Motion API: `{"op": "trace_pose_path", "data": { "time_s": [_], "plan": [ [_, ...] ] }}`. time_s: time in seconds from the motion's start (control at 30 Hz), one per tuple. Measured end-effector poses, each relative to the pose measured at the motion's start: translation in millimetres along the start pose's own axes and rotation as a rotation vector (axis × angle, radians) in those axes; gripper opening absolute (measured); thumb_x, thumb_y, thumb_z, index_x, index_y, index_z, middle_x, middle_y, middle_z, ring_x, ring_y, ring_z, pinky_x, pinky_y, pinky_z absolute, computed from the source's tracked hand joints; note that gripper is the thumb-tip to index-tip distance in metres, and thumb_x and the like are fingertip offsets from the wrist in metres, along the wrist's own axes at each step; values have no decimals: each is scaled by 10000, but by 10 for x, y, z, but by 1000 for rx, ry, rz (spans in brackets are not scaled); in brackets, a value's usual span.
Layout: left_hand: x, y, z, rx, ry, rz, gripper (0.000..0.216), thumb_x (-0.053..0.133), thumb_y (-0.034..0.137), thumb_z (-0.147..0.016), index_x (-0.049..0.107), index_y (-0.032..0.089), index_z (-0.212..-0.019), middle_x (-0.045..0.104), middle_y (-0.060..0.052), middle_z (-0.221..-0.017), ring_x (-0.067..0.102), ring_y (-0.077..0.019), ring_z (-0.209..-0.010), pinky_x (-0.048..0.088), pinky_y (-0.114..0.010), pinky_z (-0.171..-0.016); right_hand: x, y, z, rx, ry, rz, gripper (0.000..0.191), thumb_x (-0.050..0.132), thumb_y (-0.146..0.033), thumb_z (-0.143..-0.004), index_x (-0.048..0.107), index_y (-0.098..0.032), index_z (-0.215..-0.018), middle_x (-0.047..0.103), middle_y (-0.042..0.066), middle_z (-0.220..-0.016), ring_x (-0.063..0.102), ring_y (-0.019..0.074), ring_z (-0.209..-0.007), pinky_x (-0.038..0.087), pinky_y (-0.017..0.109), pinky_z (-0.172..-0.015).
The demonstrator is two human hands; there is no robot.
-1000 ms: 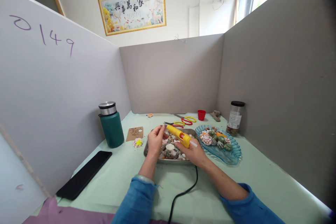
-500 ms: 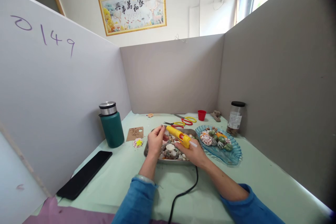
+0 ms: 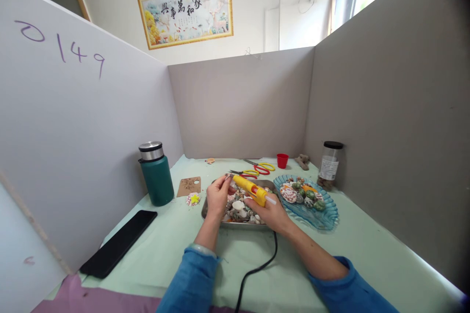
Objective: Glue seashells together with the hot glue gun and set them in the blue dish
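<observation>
My right hand (image 3: 270,214) is closed around a yellow glue gun (image 3: 250,190), its black cord (image 3: 257,269) trailing toward me. The gun's tip points left at a small piece pinched in the fingers of my left hand (image 3: 218,195). I cannot make out what that piece is. Both hands hover over a metal tray (image 3: 205,210) filled with several small shells.
A blue glass dish (image 3: 326,217) of coloured shells lies right of the tray. Red and yellow scissors (image 3: 261,168), a red cup (image 3: 282,160) and a jar (image 3: 329,162) stand behind. At the left are a green flask (image 3: 156,174), a cardboard tag (image 3: 189,187) and a black phone (image 3: 118,243). Partition walls enclose the desk.
</observation>
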State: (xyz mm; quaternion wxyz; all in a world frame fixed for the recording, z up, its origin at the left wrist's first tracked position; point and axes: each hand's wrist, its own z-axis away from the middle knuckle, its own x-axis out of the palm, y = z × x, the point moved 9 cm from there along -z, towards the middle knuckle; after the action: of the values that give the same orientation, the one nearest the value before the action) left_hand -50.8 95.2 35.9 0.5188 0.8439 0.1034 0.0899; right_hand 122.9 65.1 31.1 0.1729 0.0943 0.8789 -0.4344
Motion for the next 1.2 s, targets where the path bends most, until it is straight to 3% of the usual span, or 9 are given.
{"op": "trace_pose_path", "data": {
  "time_s": [0.4, 0.87, 1.2],
  "plan": [
    [-22, 17, 1, 10, 26, -27, 368, 618, 488, -762, 721, 147, -850, 637, -7, -531, 586, -146, -505, 464, -234, -536, 2, -5, -7, 1, -1, 7, 288, 579, -427, -832, 647, -161, -920, 660, 24, -784, 581, 171, -705, 470, 287, -671],
    [-37, -61, -12, -102, 55, 153, 426, 674, 519, -701, 697, 123, -856, 627, -4, -512, 565, -129, -474, 470, -230, -508, -59, -12, -4, -1, 52, 4, 280, 593, -433, -818, 671, -179, -907, 689, 54, -805, 609, 217, -775, 484, 321, -703],
    [-39, -65, -23, -63, 45, 110, 400, 653, 503, -731, 694, 125, -855, 619, -2, -514, 568, -132, -487, 472, -230, -522, -36, 22, -6, 4, 35, 14, 294, 585, -448, -826, 664, -172, -888, 675, 51, -779, 595, 203, -723, 470, 316, -680]
  ]
}}
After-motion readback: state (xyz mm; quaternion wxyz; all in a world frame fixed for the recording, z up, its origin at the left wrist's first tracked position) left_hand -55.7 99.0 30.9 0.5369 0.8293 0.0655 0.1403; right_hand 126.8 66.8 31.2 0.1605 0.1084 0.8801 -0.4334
